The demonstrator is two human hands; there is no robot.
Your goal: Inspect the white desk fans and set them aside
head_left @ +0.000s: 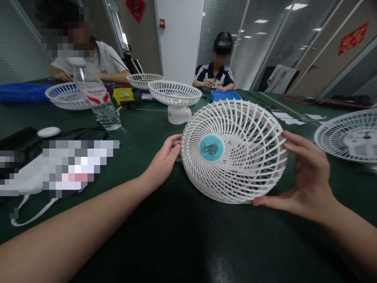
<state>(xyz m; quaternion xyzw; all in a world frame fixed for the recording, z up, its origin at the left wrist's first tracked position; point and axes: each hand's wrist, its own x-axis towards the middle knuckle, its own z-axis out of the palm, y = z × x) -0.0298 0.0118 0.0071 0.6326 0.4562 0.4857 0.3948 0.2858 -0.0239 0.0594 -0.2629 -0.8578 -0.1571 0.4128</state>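
Domed white spiral-ribbed grille (229,171), round blue disc (211,148), left hand (164,162) and right hand (310,181) holding opposite edges

White spiral-ribbed fan grille (235,153), blue disc (211,148), tilted

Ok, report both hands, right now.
Left hand: partly curled, holding the white fan guard at its left edge.
Right hand: spread wide, holding the same guard's right edge.

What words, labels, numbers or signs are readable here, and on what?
Nothing reads with certainty.
Bottle label: lettering, too blurred.
Blue badge on the held grille: dark marking, illegible.
Red diamond, upper left: character, too blurred.
Red banner, upper right: characters, too blurred.
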